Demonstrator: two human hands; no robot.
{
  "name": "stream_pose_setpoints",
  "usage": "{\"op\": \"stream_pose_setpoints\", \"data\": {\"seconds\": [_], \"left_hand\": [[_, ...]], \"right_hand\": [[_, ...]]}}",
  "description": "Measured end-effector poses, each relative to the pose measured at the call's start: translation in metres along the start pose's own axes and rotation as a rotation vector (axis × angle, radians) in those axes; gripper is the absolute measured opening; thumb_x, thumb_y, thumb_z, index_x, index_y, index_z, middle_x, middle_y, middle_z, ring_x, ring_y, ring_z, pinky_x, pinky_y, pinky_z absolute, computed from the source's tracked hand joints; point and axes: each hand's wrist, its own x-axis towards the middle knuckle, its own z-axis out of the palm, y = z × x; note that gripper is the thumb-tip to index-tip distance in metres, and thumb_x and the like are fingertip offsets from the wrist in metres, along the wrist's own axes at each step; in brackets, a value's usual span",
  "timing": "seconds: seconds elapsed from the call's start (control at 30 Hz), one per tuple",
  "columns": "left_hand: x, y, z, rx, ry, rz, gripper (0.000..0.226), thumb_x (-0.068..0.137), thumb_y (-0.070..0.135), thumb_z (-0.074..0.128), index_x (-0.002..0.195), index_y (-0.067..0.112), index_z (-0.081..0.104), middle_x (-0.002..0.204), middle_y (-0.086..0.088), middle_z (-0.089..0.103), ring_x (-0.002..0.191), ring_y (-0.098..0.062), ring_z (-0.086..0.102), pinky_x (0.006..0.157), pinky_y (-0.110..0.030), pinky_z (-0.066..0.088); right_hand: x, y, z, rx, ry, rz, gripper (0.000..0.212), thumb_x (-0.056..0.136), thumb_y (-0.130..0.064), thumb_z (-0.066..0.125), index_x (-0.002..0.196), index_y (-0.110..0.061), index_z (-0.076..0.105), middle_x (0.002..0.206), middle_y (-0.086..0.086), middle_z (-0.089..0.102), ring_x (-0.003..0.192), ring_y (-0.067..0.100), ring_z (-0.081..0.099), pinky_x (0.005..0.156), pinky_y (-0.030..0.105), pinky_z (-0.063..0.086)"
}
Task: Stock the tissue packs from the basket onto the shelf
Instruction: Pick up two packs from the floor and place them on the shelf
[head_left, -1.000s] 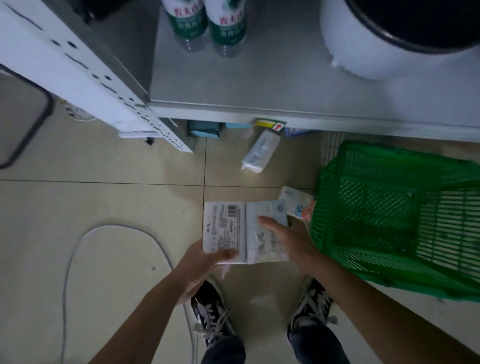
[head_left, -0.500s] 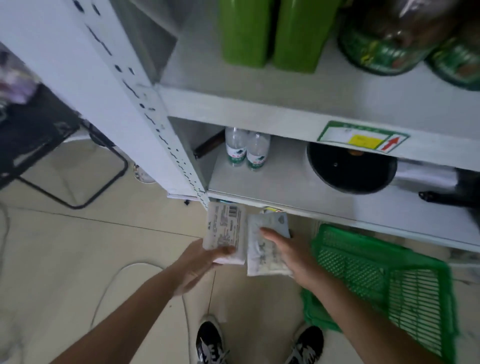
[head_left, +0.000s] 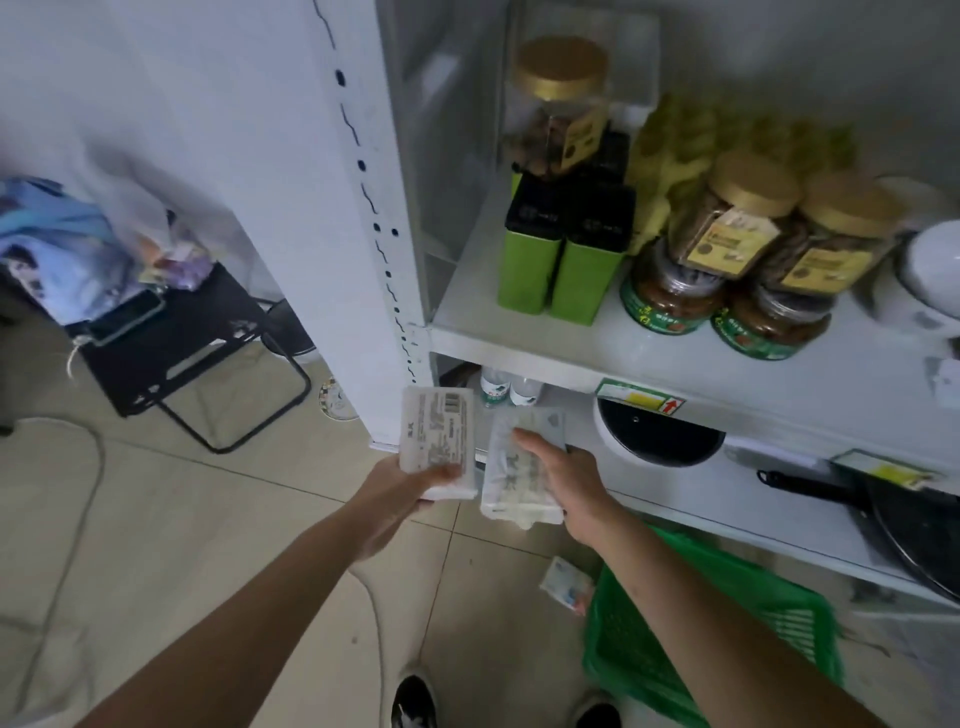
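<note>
Standing across the upper and right frame: white shelf unit (head_left: 545, 343), perforated upright post at centre.
Lying lower right on tiled floor: green basket (head_left: 727, 623), partly hidden behind the right forearm; contents not discernible.
Sitting left of frame: black folding stool (head_left: 171, 353), piled with cloth and a phone.
Resting at right edge, lower shelf level: black frying pan (head_left: 914, 525).
Seated beside it, centre right: white pot with dark interior (head_left: 657, 436).
Filling the upper shelf level: two green tins (head_left: 558, 275) with black tops, side by side; gold-lidded jars (head_left: 779, 228) stacked on green-labelled jars (head_left: 670, 296).
Reaching in from lower left: left hand (head_left: 400, 493), grip closed around the near end of a tissue pack (head_left: 439, 441), printed label side up, thumb on top.
Reaching in from lower right: right hand (head_left: 566, 478), grip closed on a second tissue pack (head_left: 522, 467), fingers laid across its top face.
Held side by side at centre frame, just in front of the lower shelf edge, near each other, neither yet on the shelf.
Lying on the floor just left of the basket: a third, small pack (head_left: 566, 584).
Tucked behind the held packs: two water bottles (head_left: 506, 389).
</note>
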Motion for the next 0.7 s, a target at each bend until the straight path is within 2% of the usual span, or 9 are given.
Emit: {"op": "stream_pose_setpoints", "data": {"seconds": [0.17, 0.27, 0.3, 0.33, 0.4, 0.43, 0.5, 0.6, 0.7], "left_hand": [[-0.078, 0.043, 0.009, -0.086, 0.062, 0.053, 0.039, 0.077, 0.024, 0.087, 0.112, 0.017, 0.07, 0.1, 0.003, 0.082, 0.11, -0.022, 0.069, 0.099, -0.038, 0.055], [-0.126, 0.079, 0.016, -0.057, 0.046, 0.133, 0.036, 0.086, 0.025, 0.081, 0.117, 0.012, 0.071, 0.09, 0.01, 0.082, 0.089, -0.006, 0.076, 0.076, -0.023, 0.059], [-0.141, 0.091, 0.018, -0.034, 0.046, 0.158, 0.037, 0.087, 0.028, 0.08, 0.119, 0.012, 0.07, 0.088, 0.013, 0.082, 0.084, -0.003, 0.077, 0.071, -0.02, 0.059], [-0.155, 0.105, 0.02, -0.027, 0.045, 0.183, 0.039, 0.088, 0.03, 0.079, 0.122, 0.012, 0.07, 0.091, 0.011, 0.082, 0.089, -0.004, 0.076, 0.075, -0.02, 0.06], [-0.183, 0.132, 0.024, -0.056, 0.037, 0.2, 0.046, 0.087, 0.034, 0.08, 0.127, 0.016, 0.068, 0.112, 0.005, 0.08, 0.11, -0.014, 0.073, 0.096, -0.03, 0.057], [-0.194, 0.146, 0.026, -0.078, 0.032, 0.212, 0.049, 0.084, 0.036, 0.081, 0.128, 0.018, 0.068, 0.117, 0.004, 0.079, 0.114, -0.016, 0.071, 0.099, -0.033, 0.055], [-0.217, 0.171, 0.03, -0.099, 0.02, 0.239, 0.056, 0.076, 0.04, 0.085, 0.126, 0.02, 0.069, 0.118, 0.004, 0.079, 0.113, -0.015, 0.072, 0.094, -0.032, 0.055], [-0.247, 0.204, 0.04, -0.079, -0.022, 0.283, 0.064, 0.066, 0.044, 0.088, 0.122, 0.02, 0.071, 0.116, 0.003, 0.08, 0.106, -0.014, 0.075, 0.081, -0.028, 0.057], [-0.266, 0.232, 0.056, -0.079, -0.086, 0.315, 0.06, 0.062, 0.041, 0.093, 0.114, 0.018, 0.073, 0.111, 0.0, 0.081, 0.095, -0.012, 0.079, 0.071, -0.025, 0.061]], "right_hand": [[-0.067, -0.045, -0.003, 0.006, 0.022, 0.033, 0.064, 0.068, -0.048, 0.091, 0.112, -0.005, 0.073, 0.094, 0.012, 0.082, 0.088, 0.034, 0.08, 0.08, 0.044, 0.064], [-0.116, -0.084, -0.005, 0.017, 0.015, -0.025, 0.062, 0.068, -0.047, 0.092, 0.113, -0.008, 0.075, 0.097, 0.011, 0.082, 0.094, 0.034, 0.079, 0.095, 0.051, 0.06], [-0.132, -0.096, -0.007, 0.011, 0.017, -0.041, 0.061, 0.065, -0.05, 0.092, 0.109, -0.011, 0.076, 0.099, 0.01, 0.082, 0.099, 0.034, 0.077, 0.1, 0.049, 0.057], [-0.147, -0.112, -0.008, -0.017, 0.008, -0.062, 0.061, 0.062, -0.056, 0.091, 0.105, -0.016, 0.076, 0.099, 0.007, 0.08, 0.103, 0.032, 0.075, 0.106, 0.045, 0.052], [-0.182, -0.142, -0.012, -0.058, -0.009, -0.106, 0.062, 0.054, -0.064, 0.089, 0.099, -0.023, 0.072, 0.099, -0.001, 0.074, 0.102, 0.026, 0.069, 0.105, 0.038, 0.043], [-0.195, -0.157, -0.015, -0.06, -0.016, -0.131, 0.069, 0.051, -0.064, 0.089, 0.102, -0.022, 0.073, 0.104, 0.003, 0.075, 0.103, 0.028, 0.069, 0.106, 0.039, 0.044], [-0.221, -0.181, -0.02, -0.042, -0.057, -0.164, 0.079, 0.051, -0.059, 0.089, 0.117, -0.018, 0.075, 0.118, 0.01, 0.077, 0.11, 0.032, 0.072, 0.106, 0.043, 0.051], [-0.252, -0.214, -0.034, 0.038, -0.168, -0.204, 0.059, 0.071, -0.042, 0.089, 0.122, -0.015, 0.075, 0.114, 0.01, 0.08, 0.103, 0.03, 0.077, 0.093, 0.047, 0.061], [-0.279, -0.242, -0.053, 0.062, -0.213, -0.261, 0.049, 0.077, -0.041, 0.087, 0.118, -0.016, 0.077, 0.113, 0.01, 0.08, 0.103, 0.03, 0.078, 0.094, 0.05, 0.06]]}}
